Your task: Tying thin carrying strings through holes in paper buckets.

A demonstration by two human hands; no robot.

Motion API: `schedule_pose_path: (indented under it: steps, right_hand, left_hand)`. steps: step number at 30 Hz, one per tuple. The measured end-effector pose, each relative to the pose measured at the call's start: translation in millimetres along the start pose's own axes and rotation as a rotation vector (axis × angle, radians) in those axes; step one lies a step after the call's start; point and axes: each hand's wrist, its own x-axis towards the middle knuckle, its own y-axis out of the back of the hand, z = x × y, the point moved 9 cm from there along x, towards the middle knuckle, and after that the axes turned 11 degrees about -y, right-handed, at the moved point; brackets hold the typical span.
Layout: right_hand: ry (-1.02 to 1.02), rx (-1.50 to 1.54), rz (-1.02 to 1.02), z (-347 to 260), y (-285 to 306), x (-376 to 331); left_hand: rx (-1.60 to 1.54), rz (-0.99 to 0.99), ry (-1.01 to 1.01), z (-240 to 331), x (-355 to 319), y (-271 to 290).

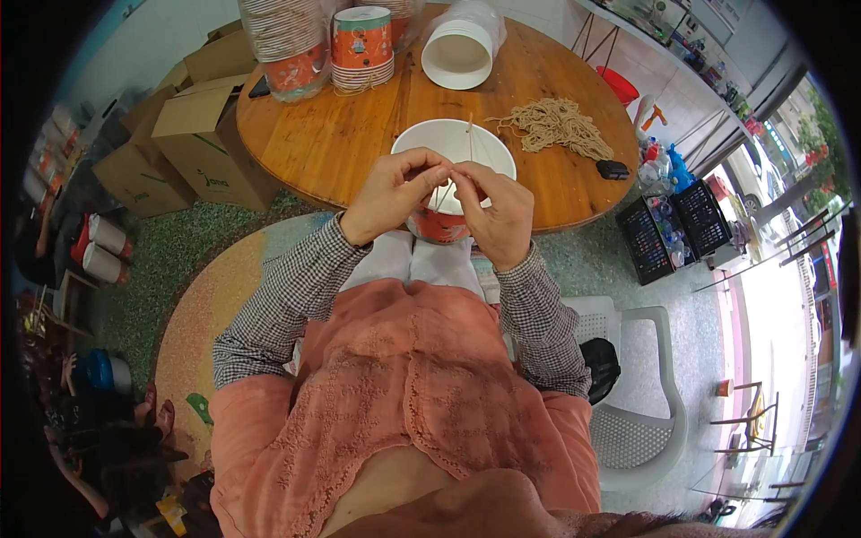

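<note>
One white paper bowl with an orange printed outside (453, 148) stood at the near edge of the round wooden table (359, 134), at about 6 o'clock on the tabletop, directly in front of the person. Both hands met over its near rim. The left hand (395, 193) came in from 7 o'clock, its fingers curled and pinched onto a thin piece of pale string (446, 191). The right hand (498, 215) came in from 5 o'clock and pinched the same string, fingertips touching those of the left. One thin wooden stick (469, 134) rose from inside the bowl.

At 2 o'clock from the bowl lay one loose heap of tan string (558, 125), and just beyond it, at 3 o'clock near the table's edge, one small black object (613, 169). At 12 o'clock one stack of white paper bowls lay on its side in a clear wrapper (459, 49). At 11 o'clock stood one short stack of orange printed bowls (362, 49), and at 10 o'clock another, taller stack wrapped in clear plastic (287, 40).

Off the table, two brown cardboard boxes (193, 134) sat on the floor at 9 o'clock, and one white plastic chair (637, 394) stood at 4 o'clock beside the person.
</note>
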Motion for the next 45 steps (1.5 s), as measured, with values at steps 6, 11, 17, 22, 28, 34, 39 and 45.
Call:
schedule_pose_path:
  steps: [6, 11, 17, 22, 28, 34, 39, 45]
  right_hand:
    - [-0.191, 0.116, -0.03, 21, -5, -3]
    - [-0.229, 0.163, -0.008, 24, -5, -5]
    - [-0.181, 0.102, 0.032, 23, -5, -7]
    - [-0.158, 0.087, 0.065, 23, -3, -6]
    - [-0.149, -0.03, 0.05, 21, -5, -8]
    - [-0.133, 0.073, 0.055, 22, -2, -5]
    - [-0.019, 0.083, 0.003, 8, -4, 2]
    - [-0.442, 0.661, -0.192, 39, -18, 9]
  left_hand:
    - [0.006, 0.005, 0.06, 6, -3, -4]
    - [0.117, 0.021, -0.081, 8, -2, 0]
    - [0.136, 0.043, -0.047, 7, -6, 0]
    - [0.374, 0.027, -0.221, 27, -9, -2]
    - [0.74, -0.068, -0.638, 56, -24, -21]
    - [0.016, 0.069, -0.056, 3, -14, 7]
    - [-0.029, -0.032, 0.073, -2, 0, -6]
    - [0.194, -0.034, -0.045, 9, 1, -7]
